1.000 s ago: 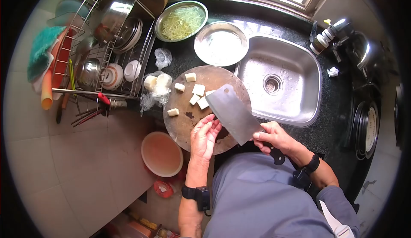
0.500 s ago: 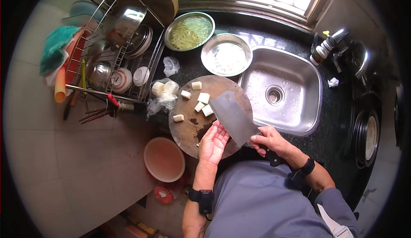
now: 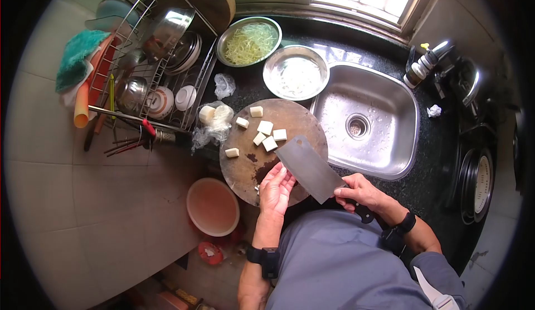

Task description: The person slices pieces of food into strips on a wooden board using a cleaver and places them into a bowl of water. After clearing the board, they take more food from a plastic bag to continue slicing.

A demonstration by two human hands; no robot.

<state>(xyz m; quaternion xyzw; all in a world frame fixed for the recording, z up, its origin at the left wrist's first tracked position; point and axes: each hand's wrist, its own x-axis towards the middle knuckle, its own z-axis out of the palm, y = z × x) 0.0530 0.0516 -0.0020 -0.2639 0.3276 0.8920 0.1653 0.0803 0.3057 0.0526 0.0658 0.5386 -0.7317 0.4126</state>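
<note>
My right hand (image 3: 361, 193) grips the dark handle of a cleaver (image 3: 311, 168). Its broad blade slants up and left over the near right part of the round wooden chopping board (image 3: 308, 121). Beside the blade's left edge is my left hand (image 3: 276, 189), loosely curled with the thumb near the fingers; nothing shows in it. Several white cut chunks (image 3: 264, 127) lie on the far left half of the board, one chunk (image 3: 280, 135) just beyond the blade's far corner. Dark wet patches mark the board near my left fingertips.
A steel sink (image 3: 390, 162) adjoins the board on the right. Behind stand a steel basin (image 3: 296, 51) and a bowl of pale shreds (image 3: 249, 41). Left are a plastic bag with white pieces (image 3: 214, 117) and a dish rack (image 3: 184, 127). A tub (image 3: 213, 207) sits below.
The cleaver has moved slightly down and right with my right hand, uncovering one white chunk. My left hand has turned and its fingers have curled in from a more open palm.
</note>
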